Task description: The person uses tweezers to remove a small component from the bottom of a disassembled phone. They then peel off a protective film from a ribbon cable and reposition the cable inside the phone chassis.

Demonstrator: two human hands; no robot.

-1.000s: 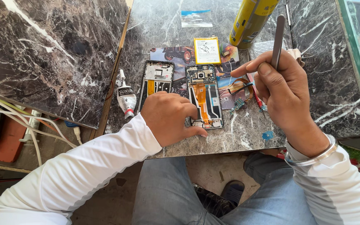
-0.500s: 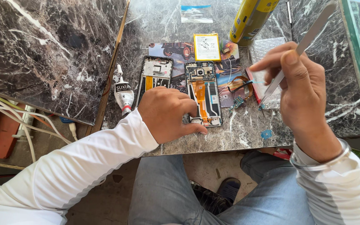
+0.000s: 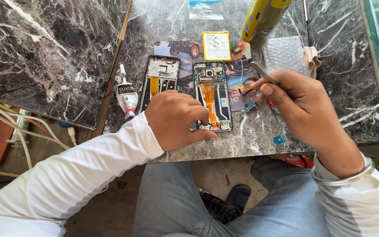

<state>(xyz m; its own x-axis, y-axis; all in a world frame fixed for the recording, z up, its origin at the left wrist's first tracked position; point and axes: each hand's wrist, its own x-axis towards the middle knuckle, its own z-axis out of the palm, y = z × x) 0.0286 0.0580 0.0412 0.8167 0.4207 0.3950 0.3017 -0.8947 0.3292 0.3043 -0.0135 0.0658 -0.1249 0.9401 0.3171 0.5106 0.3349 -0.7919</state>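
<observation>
I'm mid-repair on the opened phone [image 3: 212,97], which lies on the marble table [image 3: 356,87], back off, orange ribbon cable down its middle. My left hand [image 3: 176,120] pins its lower end, fingers curled down on the frame, thumb under its bottom edge. My right hand [image 3: 303,107], just right of the phone, pinches the tweezers [image 3: 263,73] tight, tips hidden. Looks like parts-picking: next I'd need to steer the tips left into the phone. The glue bottle [image 3: 126,94] sits left of it, the battery [image 3: 216,45] above.
</observation>
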